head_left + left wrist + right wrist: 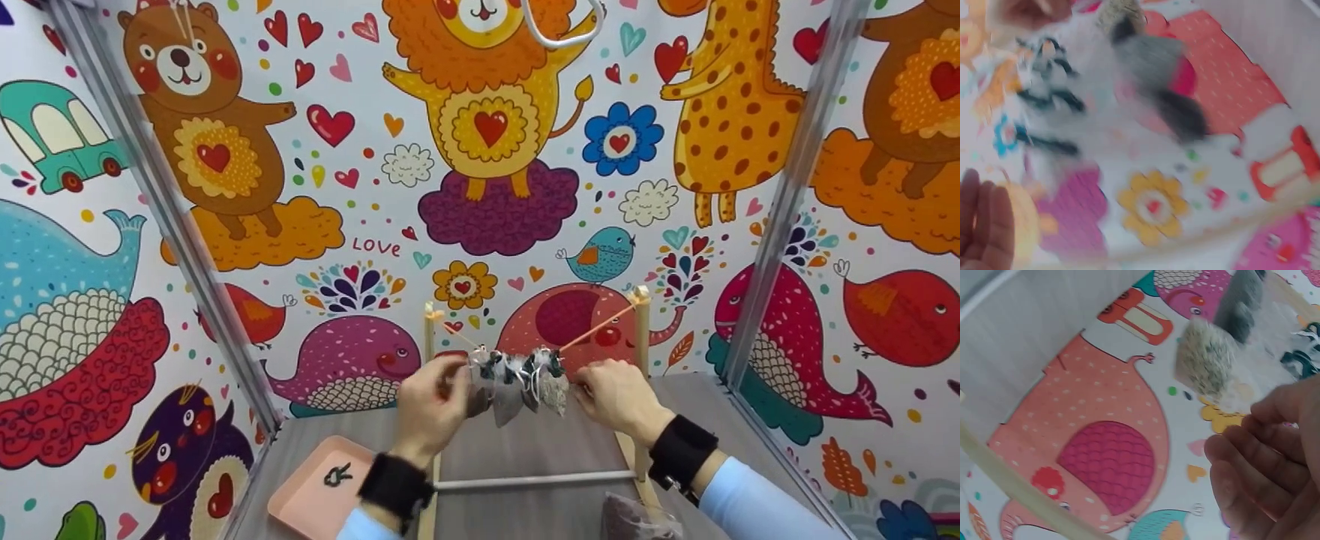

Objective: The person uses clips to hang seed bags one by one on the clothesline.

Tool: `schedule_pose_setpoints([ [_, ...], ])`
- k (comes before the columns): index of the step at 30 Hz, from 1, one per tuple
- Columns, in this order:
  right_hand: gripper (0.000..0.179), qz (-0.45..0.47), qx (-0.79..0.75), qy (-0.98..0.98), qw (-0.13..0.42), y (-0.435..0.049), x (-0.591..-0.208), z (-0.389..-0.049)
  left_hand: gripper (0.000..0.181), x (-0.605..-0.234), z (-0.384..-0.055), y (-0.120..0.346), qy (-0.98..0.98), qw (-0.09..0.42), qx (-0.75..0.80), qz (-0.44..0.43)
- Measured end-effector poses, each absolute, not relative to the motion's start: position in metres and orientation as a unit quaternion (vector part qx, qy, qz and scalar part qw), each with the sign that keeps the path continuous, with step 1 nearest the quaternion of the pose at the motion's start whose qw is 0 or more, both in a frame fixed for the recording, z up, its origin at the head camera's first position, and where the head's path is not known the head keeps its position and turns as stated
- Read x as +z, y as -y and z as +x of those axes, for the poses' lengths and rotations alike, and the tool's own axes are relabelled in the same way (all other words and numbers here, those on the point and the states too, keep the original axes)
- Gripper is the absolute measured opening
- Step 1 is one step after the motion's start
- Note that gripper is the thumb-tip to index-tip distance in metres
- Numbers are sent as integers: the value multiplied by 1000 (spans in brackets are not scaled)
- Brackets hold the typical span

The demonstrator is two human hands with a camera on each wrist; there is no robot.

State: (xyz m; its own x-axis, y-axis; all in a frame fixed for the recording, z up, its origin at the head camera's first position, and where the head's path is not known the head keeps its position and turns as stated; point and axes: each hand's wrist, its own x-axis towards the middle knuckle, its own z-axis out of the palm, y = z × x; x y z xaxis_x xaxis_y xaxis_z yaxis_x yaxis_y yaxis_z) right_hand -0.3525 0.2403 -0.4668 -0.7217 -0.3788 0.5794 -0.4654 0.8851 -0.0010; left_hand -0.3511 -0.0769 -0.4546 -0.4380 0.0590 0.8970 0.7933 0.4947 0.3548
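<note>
Several small clear plastic bags hang bunched from an orange cord (600,328) strung between two wooden posts. Dark green ties cinch their necks. One bag of pale, speckled grains (554,395) hangs at the right, and a bag of grey contents (508,405) is near the middle. My left hand (431,405) is beside the bunch on its left; in the left wrist view its fingers (999,225) look straight, with nothing held. On the other side is my right hand (619,397), its fingers (1247,467) loosely bent and empty, close to the grain bag.
A pink tray (300,487) at the lower left carries dark green ties (337,474). A white crossbar (536,481) joins the posts low down. Another plastic bag with brown contents (630,517) lies at the lower right. Printed cartoon walls (360,187) enclose the grey table.
</note>
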Motion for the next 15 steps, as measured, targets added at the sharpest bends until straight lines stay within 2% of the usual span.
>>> schedule_pose_setpoints([
  [3, 18, 208, 79, 925, 308, -242, -479, -353, 17, -481, -353, 120, 773, 447, -387, -230],
  [5, 13, 188, 82, 930, 306, -244, -488, -353, 15, -503, -355, 147, 816, 426, -350, -175],
  [7, 20, 172, 88, 935, 297, -247, -497, -354, 14, -524, -357, 171, 865, 374, -313, -116],
  [9, 39, 160, 94, 943, 278, -249, -508, -355, 16, -545, -358, 192, 908, 306, -280, -60],
  [13, 72, 144, 102, 959, 221, -252, -532, -354, 27, -588, -365, 227, 957, 173, -231, 17],
  [15, 83, 135, 106, 966, 192, -253, -543, -351, 35, -607, -368, 241, 970, 114, -208, 44],
])
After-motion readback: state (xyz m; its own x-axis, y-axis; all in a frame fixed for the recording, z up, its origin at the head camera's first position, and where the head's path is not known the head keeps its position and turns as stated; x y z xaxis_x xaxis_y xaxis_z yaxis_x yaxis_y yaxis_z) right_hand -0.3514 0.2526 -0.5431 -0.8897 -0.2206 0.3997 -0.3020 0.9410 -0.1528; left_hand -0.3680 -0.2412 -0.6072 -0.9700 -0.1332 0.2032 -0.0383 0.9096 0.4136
